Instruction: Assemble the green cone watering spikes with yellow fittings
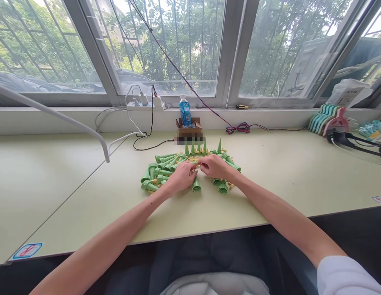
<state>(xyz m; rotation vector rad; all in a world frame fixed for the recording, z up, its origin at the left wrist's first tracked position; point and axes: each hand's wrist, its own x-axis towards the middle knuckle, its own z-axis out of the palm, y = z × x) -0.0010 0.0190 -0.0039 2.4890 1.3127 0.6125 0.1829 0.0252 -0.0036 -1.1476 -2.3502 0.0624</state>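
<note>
My left hand (184,175) is closed, fingers curled in above the middle of a pile of green plastic cone spikes (170,172). Facing it, my right hand (214,166) pinches with thumb and forefinger, the fingertips almost meeting those of the left. Bits of green and yellow show at the fingertips, too small to tell what is held. Just under the left fingers lies a spike (196,185) with its open threaded end towards me. Several spikes stand upright behind the hands, such as one spike (219,145). Small yellow pieces (231,185) are scattered among them.
Behind the pile stands a small cardboard box (190,130) with a blue-labelled bottle (184,111). A power strip (145,105) and cables lie along the sill. At the right are coloured plastic clips or hangers (325,119) and a black strapped device (356,141). A white cord (85,127) hangs at left.
</note>
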